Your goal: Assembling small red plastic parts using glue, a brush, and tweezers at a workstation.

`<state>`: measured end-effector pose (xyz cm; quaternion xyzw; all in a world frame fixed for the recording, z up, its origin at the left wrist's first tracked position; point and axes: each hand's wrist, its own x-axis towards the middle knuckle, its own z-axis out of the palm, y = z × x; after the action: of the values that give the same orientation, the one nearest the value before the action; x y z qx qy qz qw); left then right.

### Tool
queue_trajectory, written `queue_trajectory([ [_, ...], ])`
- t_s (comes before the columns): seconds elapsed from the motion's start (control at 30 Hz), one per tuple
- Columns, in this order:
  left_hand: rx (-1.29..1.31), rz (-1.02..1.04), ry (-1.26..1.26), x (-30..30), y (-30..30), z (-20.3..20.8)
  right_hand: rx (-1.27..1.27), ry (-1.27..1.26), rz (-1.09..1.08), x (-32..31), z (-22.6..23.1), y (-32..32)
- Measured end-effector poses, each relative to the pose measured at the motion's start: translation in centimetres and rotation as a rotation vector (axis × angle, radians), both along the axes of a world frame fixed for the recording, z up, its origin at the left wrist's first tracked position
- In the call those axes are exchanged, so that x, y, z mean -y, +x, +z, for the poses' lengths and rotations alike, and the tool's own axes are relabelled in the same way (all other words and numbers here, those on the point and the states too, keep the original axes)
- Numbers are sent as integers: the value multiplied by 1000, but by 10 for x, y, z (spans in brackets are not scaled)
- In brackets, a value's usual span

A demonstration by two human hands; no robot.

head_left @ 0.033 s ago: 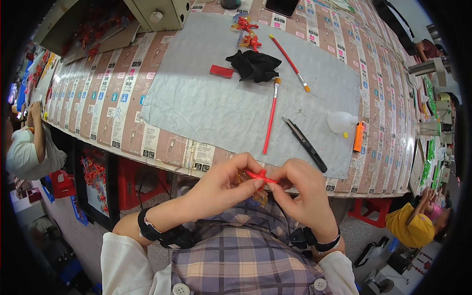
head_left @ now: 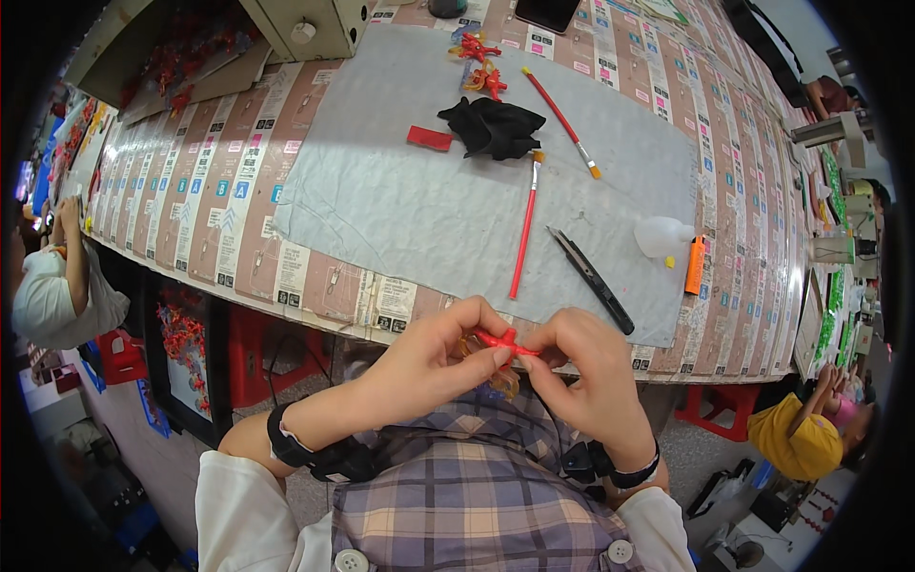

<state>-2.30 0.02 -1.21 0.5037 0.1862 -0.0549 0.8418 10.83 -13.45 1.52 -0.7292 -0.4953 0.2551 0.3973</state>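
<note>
A small red plastic figure (head_left: pixel 510 339) with see-through orange and bluish parts is held between both hands, just off the table's near edge. My left hand (head_left: pixel 434 348) pinches its left side between thumb and fingers. On the other side, the thumb and fingers of my right hand (head_left: pixel 593 374) close on a thin red limb. Fingers hide much of the figure. Nearest to the hands on the grey sheet (head_left: pixel 381 191) lie a red-handled brush (head_left: pixel 525 234) and a black utility knife (head_left: pixel 596 286) with its blade out.
Farther back lie a black cloth (head_left: pixel 494 128), a red strip (head_left: pixel 429 139), a second brush (head_left: pixel 564 126) and two similar figures (head_left: pixel 487 80). A white bottle (head_left: pixel 660 234) and an orange case (head_left: pixel 696 265) are at right. A metal housing (head_left: pixel 310 29) stands back left, a tray (head_left: pixel 222 381) below.
</note>
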Motion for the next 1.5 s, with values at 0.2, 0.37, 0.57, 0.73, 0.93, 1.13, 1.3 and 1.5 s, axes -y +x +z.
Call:
queue_trajectory([
  [0.2,-31,-87,23,-5,0,7,8,15,-7,2,-1,-2],
  [0.37,7,-103,12,-2,-3,-3,13,-27,20,4,1,-3],
  [0.57,34,-128,25,1,-3,-5,17,-56,30,6,5,-4],
  [0.73,30,-168,83,0,-1,-2,60,-96,50,7,10,-2],
  [0.93,2,-193,41,-1,0,3,83,-58,58,8,10,-4],
  [1.13,16,-191,22,1,1,4,141,-56,75,9,13,-3],
  [1.3,52,-174,-7,4,0,-2,154,-41,87,10,12,-4],
  [1.5,38,-190,29,5,-1,-4,180,-3,71,12,7,-7],
])
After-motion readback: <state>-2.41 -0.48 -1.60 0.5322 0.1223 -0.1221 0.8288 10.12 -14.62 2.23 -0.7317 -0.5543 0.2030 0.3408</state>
